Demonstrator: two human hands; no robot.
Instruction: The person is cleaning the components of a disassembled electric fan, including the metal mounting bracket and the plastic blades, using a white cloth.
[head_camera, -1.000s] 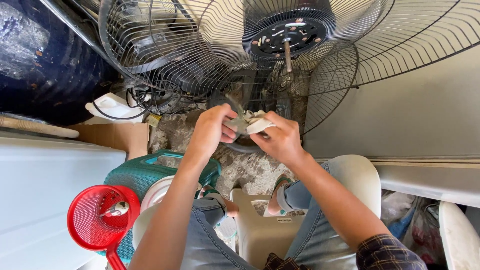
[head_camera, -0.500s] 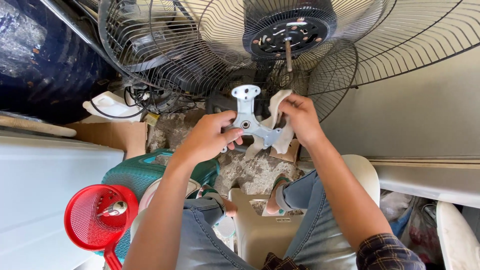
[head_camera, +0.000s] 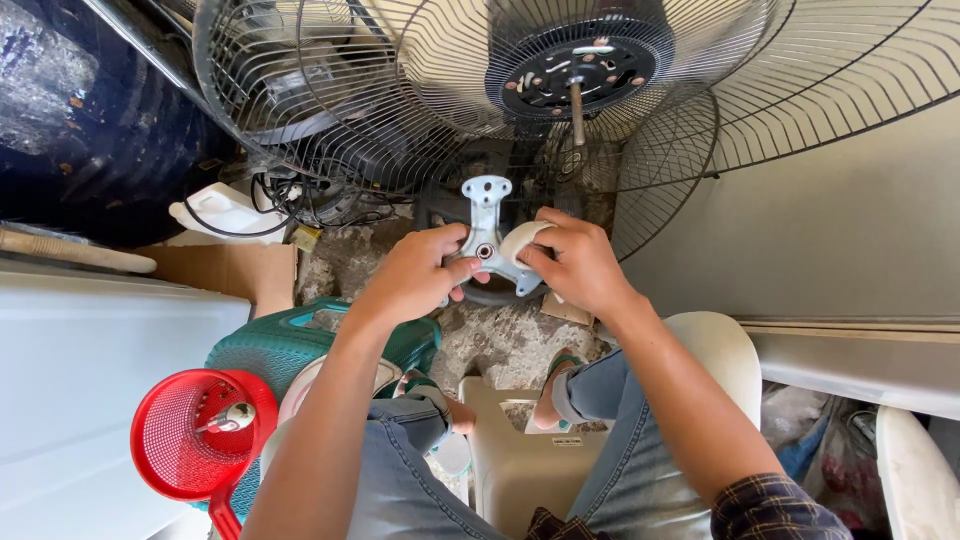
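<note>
Both my hands hold a pale grey metal hub bracket (head_camera: 487, 215) with flat arms and a centre hole, raised in front of me. My left hand (head_camera: 418, 272) grips its left side, thumb near the centre hole. My right hand (head_camera: 575, 260) grips the right side and presses a white cloth (head_camera: 520, 240) against the bracket. Above stands a big fan with wire guards (head_camera: 420, 90); its black motor face (head_camera: 580, 70) and bare shaft (head_camera: 577, 105) point toward me.
A red plastic strainer (head_camera: 175, 445) holding a small metal part sits at lower left beside a teal stool (head_camera: 270, 345). A dark blue drum (head_camera: 90, 120) stands at upper left, a white surface (head_camera: 90, 380) left, a beige stool (head_camera: 510, 460) between my knees.
The bracket has been lifted and turned so its arms face me; earlier it lay hidden in my hands. My right hand has come onto its right side with the cloth.
</note>
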